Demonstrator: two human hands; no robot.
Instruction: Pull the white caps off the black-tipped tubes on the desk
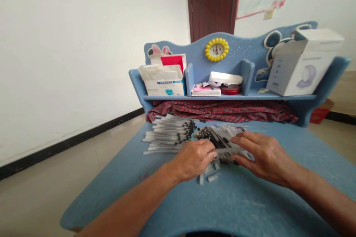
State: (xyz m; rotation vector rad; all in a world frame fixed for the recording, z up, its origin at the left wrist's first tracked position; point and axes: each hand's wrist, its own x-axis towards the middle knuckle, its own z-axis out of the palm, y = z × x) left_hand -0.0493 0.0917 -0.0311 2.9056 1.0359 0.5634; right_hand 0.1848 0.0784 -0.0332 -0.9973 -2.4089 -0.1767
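A whitish, translucent pen barrel [228, 150] runs between my two hands above the blue tabletop. My left hand [194, 158] is closed at the barrel's left end, its fingertips pinched together. My right hand [263, 157] curves round the other end, with thumb and index finger on either side of the barrel. Behind and beneath the hands lies a heap of loose pen parts [222, 133], pale tubes and dark thin pieces. To the left, pens with black tips [169, 131] lie side by side in a stack. Several short clear caps [213, 177] rest in front of my left hand.
At the table's back, a folded checked cloth [222, 111] lies beneath a blue shelf [167, 97]. The shelf carries a mask box [164, 85], papers, a red round tin [230, 90] and a large white box [302, 68]. A white wall stands on the left.
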